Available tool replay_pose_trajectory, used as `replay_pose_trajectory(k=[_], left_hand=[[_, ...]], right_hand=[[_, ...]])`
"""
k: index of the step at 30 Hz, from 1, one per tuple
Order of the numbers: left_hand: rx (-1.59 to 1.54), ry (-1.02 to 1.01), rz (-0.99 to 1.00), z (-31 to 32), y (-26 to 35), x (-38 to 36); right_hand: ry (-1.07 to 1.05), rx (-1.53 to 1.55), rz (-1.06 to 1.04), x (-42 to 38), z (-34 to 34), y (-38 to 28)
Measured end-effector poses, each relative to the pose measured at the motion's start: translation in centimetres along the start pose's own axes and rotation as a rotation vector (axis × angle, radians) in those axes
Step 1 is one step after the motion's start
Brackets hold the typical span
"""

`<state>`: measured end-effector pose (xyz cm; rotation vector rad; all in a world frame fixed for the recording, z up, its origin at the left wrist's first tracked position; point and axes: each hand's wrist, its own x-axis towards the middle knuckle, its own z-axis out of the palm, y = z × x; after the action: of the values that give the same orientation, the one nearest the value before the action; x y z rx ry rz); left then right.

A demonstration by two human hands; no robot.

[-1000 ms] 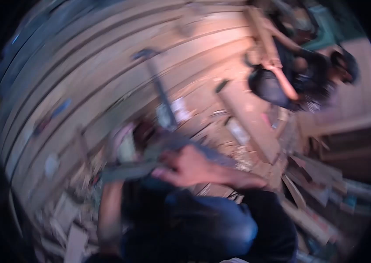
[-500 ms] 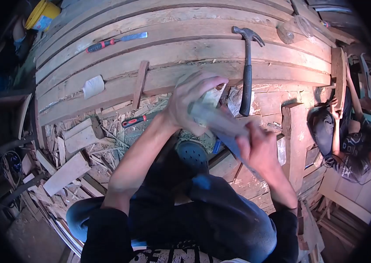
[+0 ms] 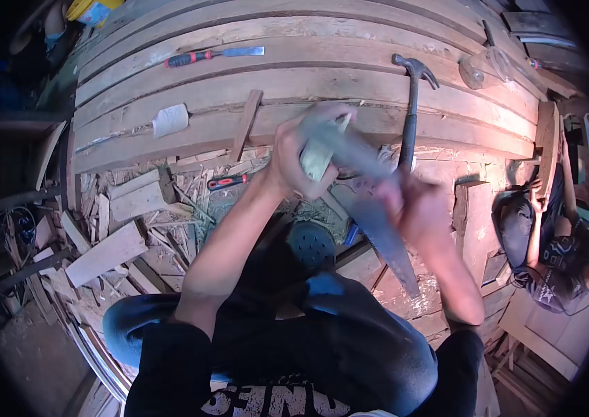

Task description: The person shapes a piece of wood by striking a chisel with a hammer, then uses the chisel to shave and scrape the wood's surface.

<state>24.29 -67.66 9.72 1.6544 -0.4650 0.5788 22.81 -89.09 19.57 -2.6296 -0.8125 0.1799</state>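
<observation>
My left hand (image 3: 287, 153) is closed around a short pale wood block (image 3: 318, 161), holding it tilted up in front of the bench edge. My right hand (image 3: 420, 208), smeared by motion, grips a long grey tool (image 3: 360, 153) whose blurred far part crosses the block's upper end; its exact kind is not clear. Below the right hand, a handsaw (image 3: 386, 240) lies with its blade pointing toward me. Just beyond that hand is a claw hammer (image 3: 413, 104), its head resting on the bench and its handle end hidden.
On the slatted bench (image 3: 308, 52) lie a chisel (image 3: 214, 57), a paper roll-like white piece (image 3: 170, 120) and a clear container (image 3: 479, 68). Wood offcuts (image 3: 110, 254) and shavings litter the floor at left, near a red-and-black handle (image 3: 227, 181). Another person (image 3: 559, 243) sits at right, holding wood.
The view has shifted, so the bench items sit further right. The grey tool has moved up across the block, and the block now shows more. Both hands keep their grip.
</observation>
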Motion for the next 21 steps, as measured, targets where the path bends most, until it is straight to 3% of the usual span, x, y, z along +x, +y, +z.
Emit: replay_pose_trajectory(k=[1, 3, 5, 7, 9, 10, 13, 14, 18, 21], left_hand=[[0.0, 0.016, -0.009, -0.1, 0.1, -0.1], [0.013, -0.002, 0.085, 0.0, -0.7, 0.1], [-0.018, 0.022, -0.045, 0.1, 0.2, -0.5], [0.095, -0.077, -0.016, -0.4, 0.0, -1.7], [0.032, -0.033, 0.082, -0.6, -0.6, -0.1], [-0.06, 0.025, -0.093, -0.3, 0.3, -0.3], [0.047, -0.05, 0.0, -0.6, -0.2, -1.3], [0.026, -0.007, -0.076, -0.6, 0.2, -1.2], [-0.086, 0.065, -0.032, -0.2, -0.5, -0.6], [0.095, -0.031, -0.096, -0.6, -0.4, -1.8]], right_hand=[[0.014, -0.03, 0.104, 0.9, -0.7, 0.1], [0.051, -0.071, -0.049, -0.5, 0.9, -0.9], [0.053, -0.08, -0.086, -0.1, 0.5, -0.6], [0.02, -0.076, -0.114, -0.3, 0.5, -0.8], [0.097, -0.083, 0.009, 0.5, 0.3, -1.1], [0.08, -0.068, -0.097, -0.3, 0.9, -1.7], [0.06, -0.076, -0.022, 0.5, 0.2, -0.7], [0.112, -0.091, 0.068, 1.3, -0.5, -0.7], [0.005, -0.121, -0.133, -0.4, 0.0, -1.9], [0.088, -0.153, 0.017, 1.0, -0.3, -0.4]])
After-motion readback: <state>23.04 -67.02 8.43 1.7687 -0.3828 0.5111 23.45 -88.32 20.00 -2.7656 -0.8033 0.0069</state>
